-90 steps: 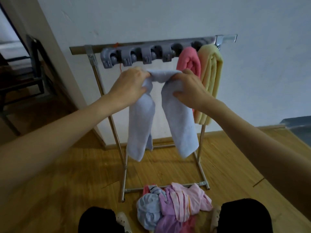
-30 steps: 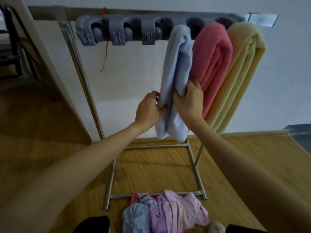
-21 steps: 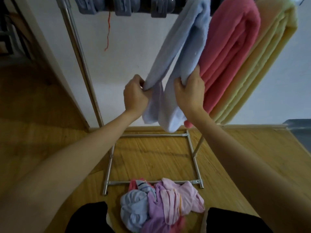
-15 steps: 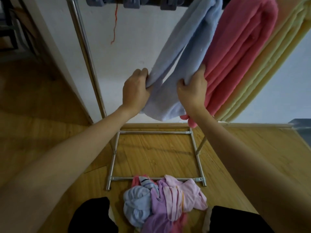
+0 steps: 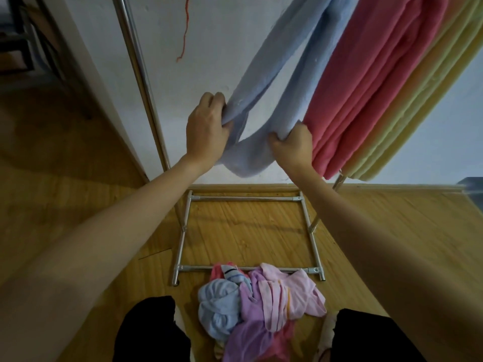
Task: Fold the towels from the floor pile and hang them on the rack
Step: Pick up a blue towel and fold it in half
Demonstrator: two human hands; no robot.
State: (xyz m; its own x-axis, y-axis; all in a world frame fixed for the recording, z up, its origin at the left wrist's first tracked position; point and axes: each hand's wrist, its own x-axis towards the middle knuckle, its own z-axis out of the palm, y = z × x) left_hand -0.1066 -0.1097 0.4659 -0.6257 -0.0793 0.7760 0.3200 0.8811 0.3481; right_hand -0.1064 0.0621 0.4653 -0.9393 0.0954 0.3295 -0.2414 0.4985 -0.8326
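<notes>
Light blue fleecy towel [image 5: 292, 82] hangs over the top of the steel tube rack [image 5: 138, 74], just left of the folded pink towel [image 5: 366, 82] and touching it; the rack's top bar is out of frame, so how the towel sits on it can't be told. Left hand [image 5: 206, 131] grips the left hanging strip, fingers curled round its edge; right hand [image 5: 294, 146] pinches the right strip near its bottom, thumb tucked under the fabric. Step in hand looks like evening the drape: pull both strips down together with equal tension, match the bottom ends, keep the fold flat, don't drag the pink towel. Long axis runs top to bottom, slanting down-left in the head view, ends pointing at the floor. Loose pile of pastel towels [image 5: 261, 307] waits on the wooden floor [image 5: 78, 205] below.
</notes>
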